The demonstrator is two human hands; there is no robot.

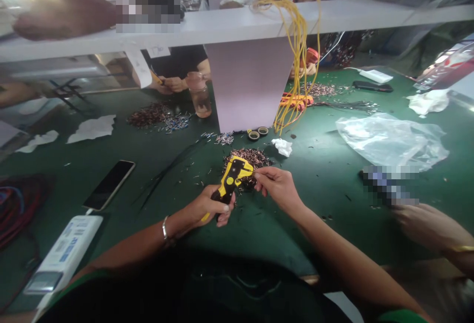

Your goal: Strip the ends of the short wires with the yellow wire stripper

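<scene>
My left hand [213, 208] is closed around the handles of a yellow and black wire stripper [230, 181], held over the green table [148, 150]. My right hand [277, 184] is pinched beside the tool's jaws; what it holds is too small to make out. Just behind the tool lies a heap of small copper-coloured wire pieces [249, 157].
A phone [109, 184] and a white power bank [63, 255] lie at left. A bottle [200, 96], yellow cables [298, 56], a clear plastic bag [388, 140] and a white divider [248, 81] stand further back. Another person's hands [174, 84] work across the table; an arm [433, 229] reaches in at right.
</scene>
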